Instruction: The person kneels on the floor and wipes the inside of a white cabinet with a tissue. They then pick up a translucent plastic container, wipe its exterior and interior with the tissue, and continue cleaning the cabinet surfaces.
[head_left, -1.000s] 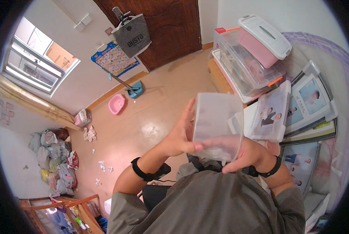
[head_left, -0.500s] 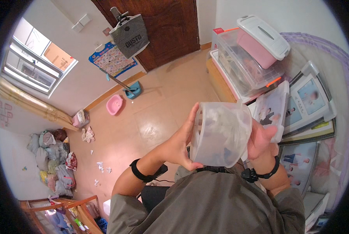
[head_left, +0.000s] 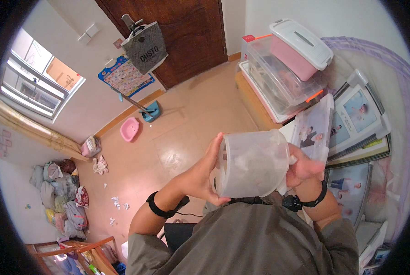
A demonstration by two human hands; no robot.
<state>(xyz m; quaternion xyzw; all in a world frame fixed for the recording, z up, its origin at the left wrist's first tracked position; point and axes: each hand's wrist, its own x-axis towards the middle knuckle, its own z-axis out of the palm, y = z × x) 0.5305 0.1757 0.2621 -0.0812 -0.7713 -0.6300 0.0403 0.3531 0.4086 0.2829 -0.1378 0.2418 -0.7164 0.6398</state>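
Note:
I hold a translucent plastic container (head_left: 253, 162) sideways above my lap, cloudy and round-walled. My left hand (head_left: 205, 176) grips its left end, thumb and fingers spread along the rim. My right hand (head_left: 303, 169) is curled on its right end. Whether anything is inside the container is hard to tell. Just beyond my right hand lie framed photos (head_left: 311, 128) and more photo panels (head_left: 358, 114), propped in a leaning pile.
Stacked plastic boxes (head_left: 287, 80) sit at back right by a brown door (head_left: 186, 50). A pink basin (head_left: 129, 129), blue dustpan (head_left: 151, 111) and paper scraps (head_left: 115, 201) lie on the tiled floor. Cloth bundles (head_left: 58, 197) and a wooden rail (head_left: 81, 245) are at left.
The container has tilted from fairly upright onto its side and moved slightly down and left. My right hand has shifted from beneath it to its right end.

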